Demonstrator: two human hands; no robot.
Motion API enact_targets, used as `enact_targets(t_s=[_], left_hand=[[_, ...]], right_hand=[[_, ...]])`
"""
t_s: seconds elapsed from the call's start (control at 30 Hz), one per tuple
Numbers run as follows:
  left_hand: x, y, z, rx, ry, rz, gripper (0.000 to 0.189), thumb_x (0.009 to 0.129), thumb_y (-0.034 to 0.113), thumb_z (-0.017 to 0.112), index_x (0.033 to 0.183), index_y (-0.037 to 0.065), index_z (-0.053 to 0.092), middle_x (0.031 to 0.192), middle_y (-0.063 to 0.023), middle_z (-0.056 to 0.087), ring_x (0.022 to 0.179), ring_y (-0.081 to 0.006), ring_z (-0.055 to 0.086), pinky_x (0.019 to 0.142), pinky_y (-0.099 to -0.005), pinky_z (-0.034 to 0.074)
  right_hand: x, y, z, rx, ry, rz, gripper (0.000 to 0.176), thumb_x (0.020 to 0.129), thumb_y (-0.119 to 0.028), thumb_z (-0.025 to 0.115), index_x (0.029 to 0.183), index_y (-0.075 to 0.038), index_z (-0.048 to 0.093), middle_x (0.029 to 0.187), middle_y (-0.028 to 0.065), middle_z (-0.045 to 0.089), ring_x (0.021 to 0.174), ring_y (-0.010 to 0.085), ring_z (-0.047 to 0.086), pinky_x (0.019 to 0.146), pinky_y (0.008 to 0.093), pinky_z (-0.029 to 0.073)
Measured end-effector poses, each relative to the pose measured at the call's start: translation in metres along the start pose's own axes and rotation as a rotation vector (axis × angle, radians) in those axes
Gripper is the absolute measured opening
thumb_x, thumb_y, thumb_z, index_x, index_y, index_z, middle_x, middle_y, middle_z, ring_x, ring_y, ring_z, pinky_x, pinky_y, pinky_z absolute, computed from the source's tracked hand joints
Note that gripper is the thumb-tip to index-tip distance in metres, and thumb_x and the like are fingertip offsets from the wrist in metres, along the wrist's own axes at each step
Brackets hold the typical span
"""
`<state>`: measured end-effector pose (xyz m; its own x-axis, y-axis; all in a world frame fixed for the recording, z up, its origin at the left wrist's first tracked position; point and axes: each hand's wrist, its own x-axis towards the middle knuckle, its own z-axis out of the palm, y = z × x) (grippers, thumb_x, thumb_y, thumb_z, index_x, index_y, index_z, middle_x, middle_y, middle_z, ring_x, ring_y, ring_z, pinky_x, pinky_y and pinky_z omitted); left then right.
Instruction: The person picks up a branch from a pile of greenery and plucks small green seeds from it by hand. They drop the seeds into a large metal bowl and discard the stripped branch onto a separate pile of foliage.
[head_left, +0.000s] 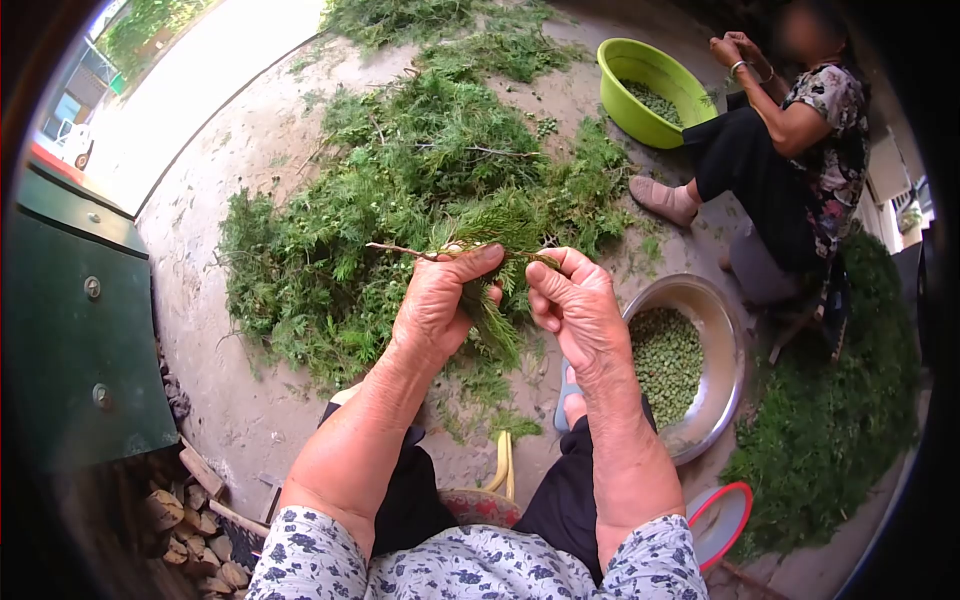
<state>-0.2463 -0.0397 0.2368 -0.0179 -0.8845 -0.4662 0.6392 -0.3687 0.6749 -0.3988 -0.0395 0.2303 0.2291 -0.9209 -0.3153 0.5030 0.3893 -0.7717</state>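
My left hand (450,285) is closed around a green leafy sprig (488,325) with a bare brown stem poking out to the left. Thumb and fingers of my right hand (572,300) pinch the sprig's foliage at its right side. Beyond both hands, a large heap of cut green branches (400,170) spreads over the concrete floor. Just right of my right forearm stands a metal basin (732,350) holding many small round green berries (665,365).
A seated person (790,130) at the upper right has both hands raised, beside a lime-green tub (608,85) with green berries. More greenery (820,460) lies at the right, near a red-rimmed container (742,500). Green cabinet (85,320) and split wood (195,530) at left.
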Motion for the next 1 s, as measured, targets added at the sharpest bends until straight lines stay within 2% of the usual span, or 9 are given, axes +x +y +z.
enact_targets(t_s=[0.2, 0.27, 0.47, 0.53, 0.67, 0.73, 0.83, 0.93, 1.0], left_hand=[[0.014, 0.012, -0.017, -0.146, 0.104, 0.103, 0.010, 0.077, 0.005, 0.068, 0.074, 0.003, 0.058, 0.067, -0.0021, 0.057, 0.055, -0.0117, 0.053, 0.044, -0.0216, 0.043], [0.023, 0.015, -0.025, -0.169, 0.118, 0.121, 0.012, 0.077, 0.009, 0.069, 0.077, 0.004, 0.058, 0.069, -0.0028, 0.057, 0.058, -0.0131, 0.055, 0.046, -0.0226, 0.045], [0.026, 0.015, -0.017, -0.540, 0.194, 0.029, 0.018, 0.082, 0.015, 0.065, 0.093, 0.004, 0.056, 0.083, -0.0070, 0.060, 0.073, -0.0187, 0.058, 0.070, -0.0343, 0.052], [0.033, 0.012, -0.023, -0.583, 0.165, 0.031, 0.020, 0.084, 0.016, 0.062, 0.098, 0.004, 0.055, 0.091, -0.0092, 0.061, 0.080, -0.0211, 0.059, 0.078, -0.0368, 0.050], [0.035, 0.005, -0.021, -0.567, 0.109, -0.014, 0.024, 0.087, 0.020, 0.058, 0.099, 0.000, 0.054, 0.093, -0.0117, 0.060, 0.084, -0.0245, 0.059, 0.081, -0.0421, 0.050], [0.035, 0.001, -0.021, -0.597, 0.076, -0.075, 0.024, 0.088, 0.021, 0.055, 0.103, 0.001, 0.054, 0.098, -0.0129, 0.061, 0.090, -0.0250, 0.059, 0.087, -0.0417, 0.048], [0.023, 0.006, -0.011, -0.394, 0.044, -0.065, 0.028, 0.085, 0.025, 0.061, 0.103, 0.004, 0.055, 0.097, -0.0102, 0.061, 0.087, -0.0223, 0.059, 0.080, -0.0357, 0.049], [0.013, 0.004, -0.011, -0.068, 0.041, -0.071, 0.027, 0.080, 0.023, 0.068, 0.098, 0.006, 0.058, 0.090, -0.0032, 0.062, 0.075, -0.0132, 0.058, 0.067, -0.0260, 0.046], [0.010, -0.004, -0.010, 0.341, -0.161, -0.009, 0.021, 0.079, 0.020, 0.069, 0.093, 0.006, 0.061, 0.086, -0.0004, 0.062, 0.070, -0.0086, 0.056, 0.064, -0.0233, 0.044]], right_hand=[[-0.004, -0.005, -0.006, -0.097, -0.060, 0.147, 0.015, 0.086, -0.013, 0.058, 0.094, 0.000, 0.055, 0.069, 0.0020, 0.056, 0.051, 0.0062, 0.050, 0.036, 0.0153, 0.031], [-0.003, -0.009, -0.012, -0.024, -0.036, 0.071, 0.017, 0.086, -0.015, 0.058, 0.095, 0.000, 0.055, 0.078, 0.0050, 0.057, 0.059, 0.0086, 0.054, 0.043, 0.0177, 0.039], [0.001, -0.004, -0.007, 0.130, 0.105, 0.040, 0.013, 0.083, -0.007, 0.059, 0.095, -0.001, 0.056, 0.078, 0.0033, 0.057, 0.060, 0.0089, 0.054, 0.047, 0.0196, 0.041], [0.000, -0.001, -0.009, -0.162, -0.052, 0.063, 0.021, 0.080, -0.007, 0.063, 0.098, 0.000, 0.055, 0.079, 0.0021, 0.057, 0.060, 0.0100, 0.054, 0.051, 0.0223, 0.043], [-0.001, 0.007, 0.004, -0.648, -0.046, -0.047, 0.020, 0.074, -0.010, 0.069, 0.090, 0.000, 0.062, 0.068, -0.0032, 0.055, 0.058, 0.0044, 0.046, 0.052, 0.0219, 0.038], [0.000, 0.008, 0.005, -0.674, -0.025, -0.046, 0.017, 0.074, -0.011, 0.069, 0.086, -0.001, 0.063, 0.065, -0.0042, 0.054, 0.054, 0.0032, 0.044, 0.049, 0.0204, 0.035], [0.001, 0.005, 0.010, -0.547, 0.025, 0.044, 0.012, 0.077, -0.015, 0.068, 0.077, -0.004, 0.063, 0.056, -0.0065, 0.050, 0.045, 0.0015, 0.038, 0.040, 0.0185, 0.025], [0.004, -0.003, 0.002, -0.407, 0.035, 0.061, 0.011, 0.077, -0.012, 0.067, 0.075, -0.002, 0.064, 0.056, -0.0051, 0.051, 0.044, 0.0009, 0.038, 0.038, 0.0184, 0.026], [0.006, -0.007, 0.001, -0.381, 0.045, 0.056, 0.011, 0.078, -0.013, 0.067, 0.073, -0.004, 0.062, 0.055, -0.0058, 0.050, 0.041, 0.0014, 0.038, 0.036, 0.0177, 0.023]])
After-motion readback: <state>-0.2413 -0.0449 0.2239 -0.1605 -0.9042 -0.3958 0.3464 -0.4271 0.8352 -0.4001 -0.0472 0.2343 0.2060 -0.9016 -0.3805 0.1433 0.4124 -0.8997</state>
